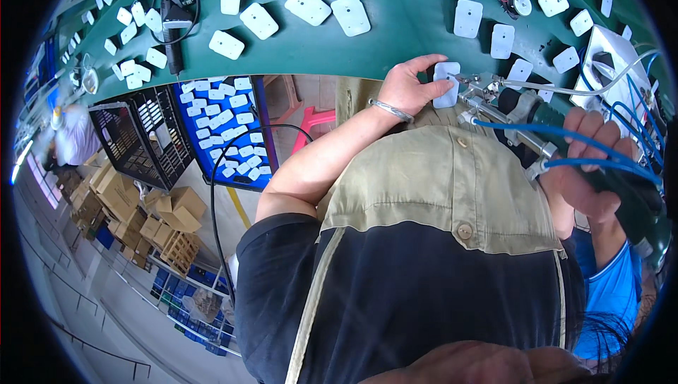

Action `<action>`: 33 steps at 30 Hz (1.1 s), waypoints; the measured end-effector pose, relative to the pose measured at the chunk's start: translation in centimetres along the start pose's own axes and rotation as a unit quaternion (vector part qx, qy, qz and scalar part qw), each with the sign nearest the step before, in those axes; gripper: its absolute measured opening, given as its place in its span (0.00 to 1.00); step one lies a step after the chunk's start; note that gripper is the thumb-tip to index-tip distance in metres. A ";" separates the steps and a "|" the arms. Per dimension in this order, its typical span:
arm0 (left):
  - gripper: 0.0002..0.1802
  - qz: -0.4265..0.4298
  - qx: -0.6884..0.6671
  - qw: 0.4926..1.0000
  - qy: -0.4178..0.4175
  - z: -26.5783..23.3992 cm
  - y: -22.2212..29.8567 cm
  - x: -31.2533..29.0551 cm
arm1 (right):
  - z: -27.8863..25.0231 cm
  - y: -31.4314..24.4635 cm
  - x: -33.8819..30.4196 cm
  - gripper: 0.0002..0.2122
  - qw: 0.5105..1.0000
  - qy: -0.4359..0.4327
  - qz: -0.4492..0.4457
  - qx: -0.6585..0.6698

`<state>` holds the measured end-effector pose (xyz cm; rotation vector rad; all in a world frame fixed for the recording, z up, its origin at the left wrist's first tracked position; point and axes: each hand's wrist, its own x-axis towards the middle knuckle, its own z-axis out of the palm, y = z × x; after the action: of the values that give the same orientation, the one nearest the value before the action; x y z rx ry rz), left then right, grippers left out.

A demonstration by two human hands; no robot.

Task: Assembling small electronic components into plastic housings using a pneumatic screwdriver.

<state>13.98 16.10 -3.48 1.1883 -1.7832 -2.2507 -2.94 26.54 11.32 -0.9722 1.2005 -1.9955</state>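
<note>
Between the thumb and fingers of my left hand is a white rounded-rectangle plastic cover, held at the table's near edge. It has small holes in its face. The metal tip of a hose-fed power screwdriver meets the cover's right side; whether it touches a hole is too small to tell. My right hand wraps around the screwdriver's dark green body, partly hidden by blue air hoses. Several similar white covers lie scattered on the green tabletop.
A blue tray of small white parts and a black crate stand left, below table level. A dark handheld tool with a looped cable lies far left. Cartons fill the floor beyond. A person's blue sleeve shows at right.
</note>
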 end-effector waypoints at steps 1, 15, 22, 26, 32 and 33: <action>0.21 0.025 0.007 1.000 0.015 -0.3 -0.6 0.1 | 0.0 -0.1 -0.2 0.24 0.999 0.035 0.015 -0.021; 0.19 -0.076 -0.202 0.976 0.035 -0.9 -0.4 0.7 | -1.0 -1.7 -1.5 0.29 0.999 -0.024 -0.017 0.015; 0.19 -0.070 -0.193 0.979 0.019 -0.3 -0.1 0.3 | -1.0 -1.5 -2.2 0.30 0.999 -0.005 -0.033 0.004; 0.20 -0.057 -0.215 0.975 0.029 0.2 0.1 0.1 | -1.2 -1.6 -2.4 0.28 0.999 -0.021 -0.030 0.000; 0.20 -0.052 -0.203 0.978 0.023 0.3 1.1 -0.5 | -1.1 -1.7 -2.3 0.26 0.999 -0.044 -0.021 0.002; 0.20 -0.055 -0.199 0.978 0.025 0.3 1.3 -0.6 | -1.1 -1.7 -2.3 0.25 0.998 -0.064 -0.013 0.009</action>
<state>13.71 16.15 -2.06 1.2660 -1.1929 -2.4531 -2.83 29.55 11.91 -1.0950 1.1027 -1.9300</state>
